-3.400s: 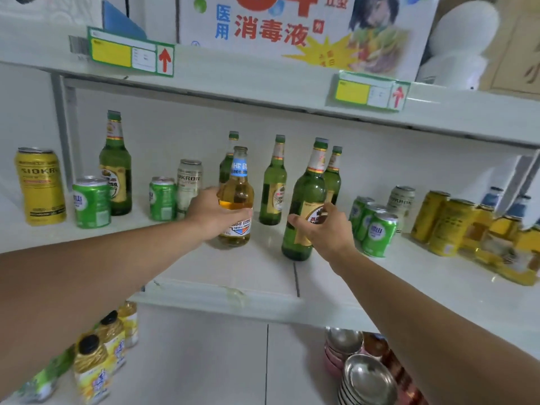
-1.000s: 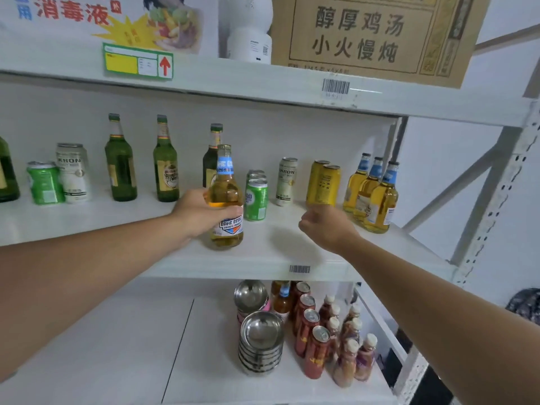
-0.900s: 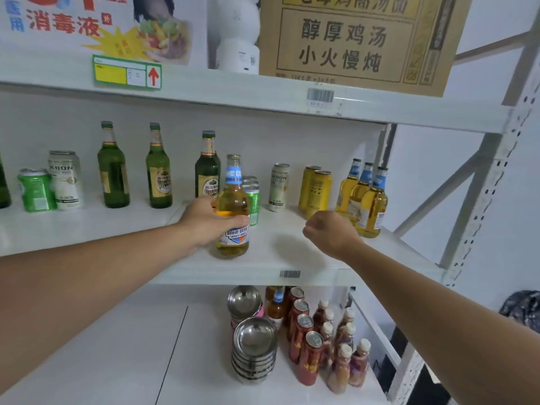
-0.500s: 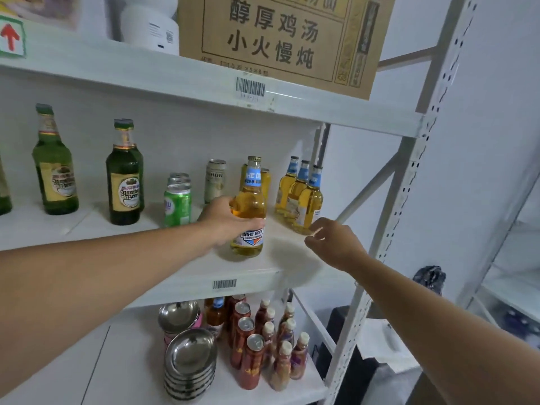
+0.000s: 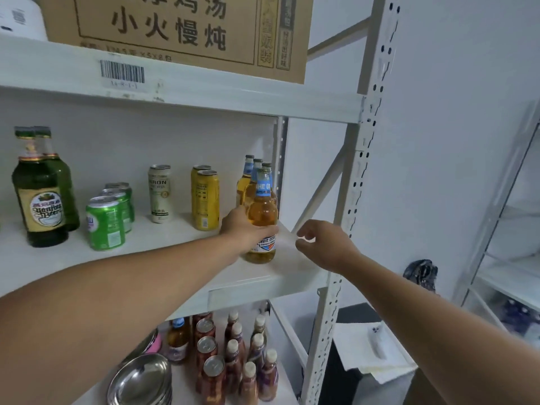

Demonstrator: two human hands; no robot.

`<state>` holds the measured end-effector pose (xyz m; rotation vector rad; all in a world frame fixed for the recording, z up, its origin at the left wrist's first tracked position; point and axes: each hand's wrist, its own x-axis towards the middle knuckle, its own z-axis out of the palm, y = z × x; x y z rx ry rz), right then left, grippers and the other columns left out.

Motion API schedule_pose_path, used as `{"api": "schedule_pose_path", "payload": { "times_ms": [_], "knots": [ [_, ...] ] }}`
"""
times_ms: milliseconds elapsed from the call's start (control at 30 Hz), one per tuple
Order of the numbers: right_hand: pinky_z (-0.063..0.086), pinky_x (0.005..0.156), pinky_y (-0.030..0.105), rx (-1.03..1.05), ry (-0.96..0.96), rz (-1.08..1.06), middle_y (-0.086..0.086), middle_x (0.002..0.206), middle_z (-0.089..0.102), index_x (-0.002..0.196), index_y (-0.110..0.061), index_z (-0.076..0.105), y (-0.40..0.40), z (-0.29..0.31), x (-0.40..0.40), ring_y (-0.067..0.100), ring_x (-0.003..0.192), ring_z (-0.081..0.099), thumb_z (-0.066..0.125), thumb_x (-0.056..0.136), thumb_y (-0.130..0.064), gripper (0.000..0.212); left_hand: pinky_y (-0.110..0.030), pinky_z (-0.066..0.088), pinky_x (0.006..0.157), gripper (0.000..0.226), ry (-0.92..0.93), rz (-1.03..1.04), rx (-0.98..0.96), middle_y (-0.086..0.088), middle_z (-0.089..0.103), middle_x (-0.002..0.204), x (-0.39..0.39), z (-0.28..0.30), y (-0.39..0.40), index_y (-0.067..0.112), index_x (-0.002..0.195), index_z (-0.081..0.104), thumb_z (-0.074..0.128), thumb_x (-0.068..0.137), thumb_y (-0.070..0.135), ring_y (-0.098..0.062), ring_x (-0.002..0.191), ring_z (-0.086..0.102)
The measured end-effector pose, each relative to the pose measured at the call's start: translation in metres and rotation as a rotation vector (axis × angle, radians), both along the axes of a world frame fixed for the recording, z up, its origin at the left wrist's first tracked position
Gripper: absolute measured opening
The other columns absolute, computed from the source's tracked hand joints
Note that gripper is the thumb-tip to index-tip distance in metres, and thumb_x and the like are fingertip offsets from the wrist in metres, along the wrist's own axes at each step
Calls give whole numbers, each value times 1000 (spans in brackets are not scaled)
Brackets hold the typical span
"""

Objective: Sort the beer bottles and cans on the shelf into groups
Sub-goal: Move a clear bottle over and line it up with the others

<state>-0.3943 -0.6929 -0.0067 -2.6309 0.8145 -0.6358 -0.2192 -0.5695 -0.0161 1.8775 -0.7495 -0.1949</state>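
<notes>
The left hand [image 5: 244, 230] grasps a clear glass bottle of amber beer with a blue neck label [image 5: 262, 213] – it stands on the white metal shelf [image 5: 163, 255], centre of frame, just before three alike bottles [image 5: 248, 182]. The right hand [image 5: 325, 244] (fingers loosely curled) hovers beside, holding nothing.

The amber bottle [image 5: 262, 211] hides most of three like bottles [image 5: 248, 179] behind it, and the cardboard box [image 5: 175, 30] runs past the top edge.
</notes>
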Motion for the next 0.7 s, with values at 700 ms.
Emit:
{"api": "schedule_pose_path", "payload": {
  "times_ms": [700],
  "knots": [
    [56,86,35,-134,84,172,2,126,68,128,-25,67,-21,-6,12,21,108,64,64,97,-46,38,-44,57,103,85,-81,157,125,1,70,132,-15,-5,-43,25,142,56,93,73,57,-27,121,68]
  ]
}}
